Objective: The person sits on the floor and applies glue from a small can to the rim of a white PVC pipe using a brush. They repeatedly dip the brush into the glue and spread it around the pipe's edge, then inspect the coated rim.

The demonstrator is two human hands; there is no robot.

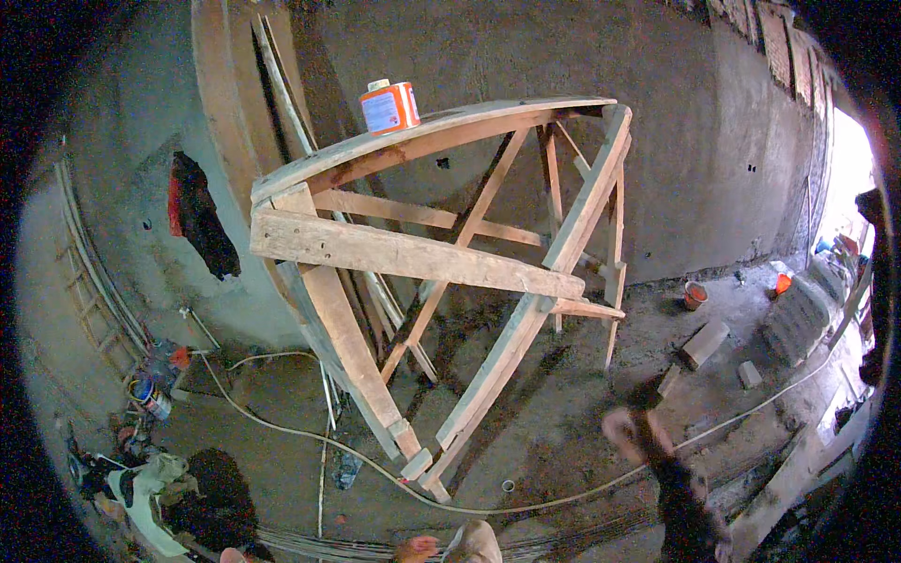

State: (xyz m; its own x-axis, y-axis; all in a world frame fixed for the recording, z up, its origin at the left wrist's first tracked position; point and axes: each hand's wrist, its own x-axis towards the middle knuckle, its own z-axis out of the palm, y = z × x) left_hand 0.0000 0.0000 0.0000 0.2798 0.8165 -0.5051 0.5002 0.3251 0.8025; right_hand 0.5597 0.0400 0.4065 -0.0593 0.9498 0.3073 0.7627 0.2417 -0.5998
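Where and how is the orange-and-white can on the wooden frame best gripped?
Probably grip the can around its boxy body, below the cap, coming from the near side: it stands upright on the top board, its near faces exposed, with the wall behind.

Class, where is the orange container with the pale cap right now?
In the head view, the orange container sits on the top board of the wooden trestle, upper left of centre, before the grey wall.
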